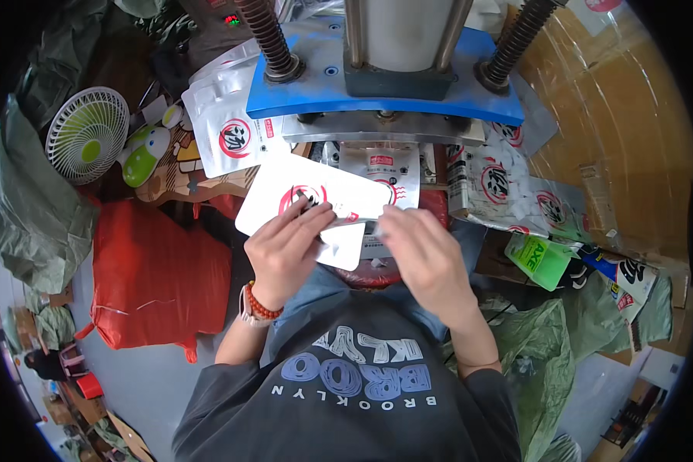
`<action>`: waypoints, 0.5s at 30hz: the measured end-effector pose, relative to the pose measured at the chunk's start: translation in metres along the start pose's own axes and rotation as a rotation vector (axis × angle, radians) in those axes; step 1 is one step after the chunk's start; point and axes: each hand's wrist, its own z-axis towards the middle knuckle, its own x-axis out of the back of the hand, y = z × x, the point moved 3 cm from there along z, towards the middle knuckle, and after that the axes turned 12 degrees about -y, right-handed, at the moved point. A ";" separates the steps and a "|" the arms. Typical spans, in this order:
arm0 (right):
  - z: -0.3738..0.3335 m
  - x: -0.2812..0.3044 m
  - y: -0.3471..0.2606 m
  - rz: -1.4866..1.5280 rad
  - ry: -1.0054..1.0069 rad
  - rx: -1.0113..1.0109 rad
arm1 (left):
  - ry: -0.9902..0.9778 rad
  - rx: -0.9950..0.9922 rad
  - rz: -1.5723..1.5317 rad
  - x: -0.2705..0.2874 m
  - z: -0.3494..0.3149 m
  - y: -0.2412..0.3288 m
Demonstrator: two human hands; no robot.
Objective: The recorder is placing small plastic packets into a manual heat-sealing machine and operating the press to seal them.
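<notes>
packing workshop | blue press machine [385, 85] | stacked white pouches [508, 192]

We see our left hand [286, 248] and right hand [422, 256] meeting in front of our chest, both gripping a flat white plastic pouch with a red circular mark [309, 199], the left hand's fingers lying across its face and the right hand pinching its right end. Just beyond it, a blue metal press plate on 2 spring-wrapped posts [377, 86] hangs over another white pouch [385, 171]. To the left sit a red woven sack [158, 273] and a small white-and-green fan [87, 135]; a stack of white printed pouches [500, 192] lies to the right.
</notes>
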 end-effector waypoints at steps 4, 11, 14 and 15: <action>-0.015 0.017 -0.013 0.018 0.143 0.153 | -0.061 -0.163 -0.179 0.017 0.003 0.015; -0.028 0.023 0.005 0.072 0.330 0.014 | -0.214 0.096 -0.619 -0.022 0.009 0.008; -0.026 0.021 0.006 -0.043 0.277 0.016 | -0.017 0.019 -0.387 -0.018 0.009 0.012; -0.025 0.018 0.005 -0.042 0.114 -0.016 | -0.080 0.010 -0.357 -0.015 0.008 0.014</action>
